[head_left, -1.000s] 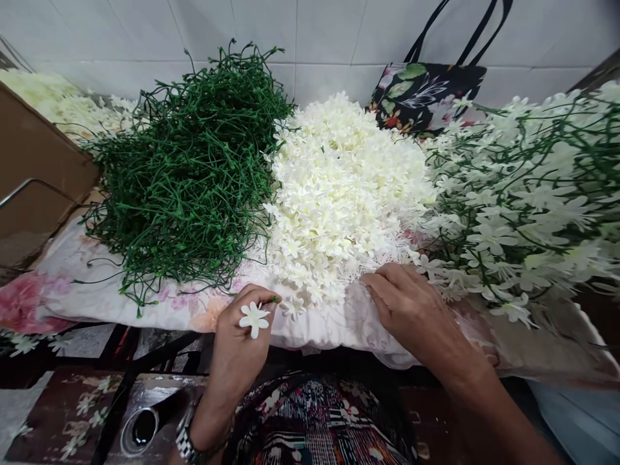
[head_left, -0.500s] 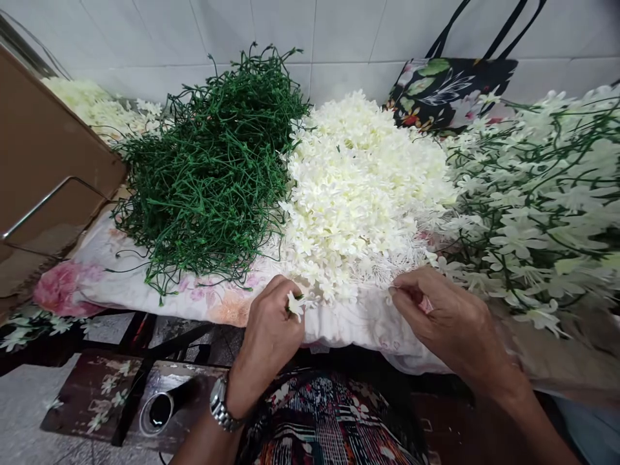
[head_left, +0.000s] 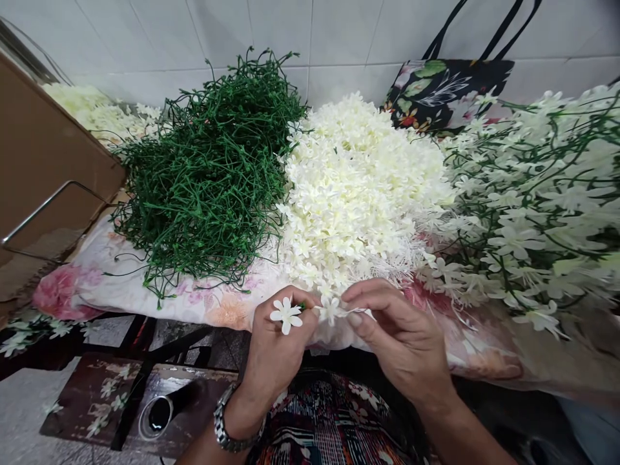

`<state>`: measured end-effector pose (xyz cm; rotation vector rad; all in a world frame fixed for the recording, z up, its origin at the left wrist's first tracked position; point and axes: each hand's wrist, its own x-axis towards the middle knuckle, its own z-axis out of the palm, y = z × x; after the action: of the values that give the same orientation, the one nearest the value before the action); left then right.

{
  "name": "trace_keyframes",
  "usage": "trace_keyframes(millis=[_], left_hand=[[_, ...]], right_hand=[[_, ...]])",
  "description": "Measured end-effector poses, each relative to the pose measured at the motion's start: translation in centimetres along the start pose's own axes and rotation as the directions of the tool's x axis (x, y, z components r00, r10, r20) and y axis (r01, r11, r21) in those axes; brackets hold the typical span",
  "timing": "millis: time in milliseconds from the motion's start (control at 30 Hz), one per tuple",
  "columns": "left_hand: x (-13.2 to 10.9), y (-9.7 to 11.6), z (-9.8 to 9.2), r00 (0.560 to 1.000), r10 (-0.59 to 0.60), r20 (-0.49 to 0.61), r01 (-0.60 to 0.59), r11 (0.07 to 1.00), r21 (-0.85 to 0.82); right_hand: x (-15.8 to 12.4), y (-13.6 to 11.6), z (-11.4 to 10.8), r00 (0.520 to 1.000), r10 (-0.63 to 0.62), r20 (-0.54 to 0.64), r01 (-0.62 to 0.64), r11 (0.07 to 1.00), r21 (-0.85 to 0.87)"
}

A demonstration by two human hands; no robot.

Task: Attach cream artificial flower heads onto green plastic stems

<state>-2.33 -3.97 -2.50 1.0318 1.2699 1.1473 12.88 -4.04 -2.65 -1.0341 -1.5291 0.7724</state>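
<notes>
My left hand (head_left: pixel 279 345), a metal watch on its wrist, is closed around a green plastic stem, mostly hidden in the fist. One white artificial flower (head_left: pixel 287 315) shows against its fingers. Between my two hands is a second white blossom (head_left: pixel 330 310), close to the left fingertips. My right hand (head_left: pixel 402 336) pinches a thin white strand at this blossom's right side. Just beyond the hands lies a heap of loose white blossoms (head_left: pixel 358 181). Left of it rises a tangled pile of green stems (head_left: pixel 208 174).
Finished-looking white flower sprays (head_left: pixel 537 194) spread on the right. A floral cloth (head_left: pixel 194 300) covers the work surface. At left stands a cardboard box (head_left: pixel 48 129); a black floral bag (head_left: pixel 445 93) leans on the tiled wall. Below, a cup (head_left: pixel 155 416) holds dark liquid.
My right hand has moved left to meet the left hand, with a white blossom now between them. The flower at my left fist has turned its face toward me.
</notes>
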Motion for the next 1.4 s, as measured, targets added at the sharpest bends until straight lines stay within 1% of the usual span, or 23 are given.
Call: trace_keyframes(millis=[67,133,267,433,567,633,733,800,900,967,1067,1133,1200,1233,1300,1400], left_hand=[[-0.3,0.1,0.3,1.0,-0.011,0.014,0.011,1.0,-0.024],[-0.6,0.1,0.5,1.0,-0.019,0.02,0.02,0.999,-0.046],[-0.7,-0.1,0.5,0.999,-0.022,0.041,0.025,0.998,-0.054],[-0.7,-0.2,0.6,0.999,-0.018,0.048,0.02,0.999,-0.042],[-0.8,-0.3,0.4,0.998,-0.005,0.07,0.012,0.995,-0.095],[-0.8,-0.4,0.4,0.996,-0.027,0.082,0.04,0.984,-0.173],[-0.7,-0.7,0.6,0.994,-0.087,0.073,0.105,0.947,-0.302],[-0.7,-0.8,0.9,0.993,-0.104,0.062,0.119,0.933,-0.34],[-0.8,-0.8,1.2,0.994,-0.09,0.055,0.104,0.929,-0.354],[-0.8,-0.9,1.2,0.996,-0.074,0.049,0.087,0.93,-0.356],[-0.8,-1.1,1.0,0.999,-0.026,0.026,0.033,0.942,-0.335],[-0.9,-1.3,0.8,0.999,0.049,-0.009,-0.049,0.959,-0.28],[-1.0,-1.4,0.6,0.986,0.161,-0.033,-0.164,0.972,-0.168],[-1.1,-1.4,0.5,0.976,0.215,-0.031,-0.217,0.971,-0.1],[-1.3,-1.2,0.4,0.955,0.297,-0.017,-0.297,0.955,0.016],[-1.6,-1.0,0.5,0.935,0.354,-0.002,-0.352,0.929,0.11]], right_hand=[[-0.2,0.2,0.7,1.0,-0.026,-0.005,0.026,0.999,-0.043],[-0.5,0.6,1.0,0.999,-0.04,-0.005,0.04,0.996,-0.084],[-0.9,1.0,0.9,0.998,-0.07,-0.004,0.069,0.989,-0.129],[-1.1,0.8,1.1,0.993,-0.113,-0.022,0.107,0.977,-0.183],[-1.2,0.7,1.1,0.986,-0.168,-0.002,0.163,0.959,-0.234],[-1.2,0.7,1.1,0.985,-0.171,0.009,0.168,0.959,-0.228],[-1.4,0.8,1.2,0.991,-0.134,0.012,0.134,0.975,-0.177],[-1.5,0.8,1.3,0.993,-0.119,0.004,0.118,0.983,-0.141],[-1.5,0.7,1.4,0.992,-0.125,-0.005,0.124,0.986,-0.116],[-1.5,0.6,1.2,0.992,-0.124,0.019,0.125,0.987,-0.101],[-1.6,0.6,0.7,0.991,-0.06,0.122,0.071,0.994,-0.086],[-1.8,0.7,0.4,0.986,0.022,0.163,-0.009,0.997,-0.078],[-2.0,0.7,0.4,0.977,0.1,0.188,-0.088,0.994,-0.07],[-2.0,0.6,0.4,0.973,0.121,0.199,-0.108,0.991,-0.073],[-1.9,0.5,0.5,0.969,0.119,0.216,-0.102,0.991,-0.089],[-1.6,0.2,0.5,0.979,0.077,0.186,-0.062,0.994,-0.085]])
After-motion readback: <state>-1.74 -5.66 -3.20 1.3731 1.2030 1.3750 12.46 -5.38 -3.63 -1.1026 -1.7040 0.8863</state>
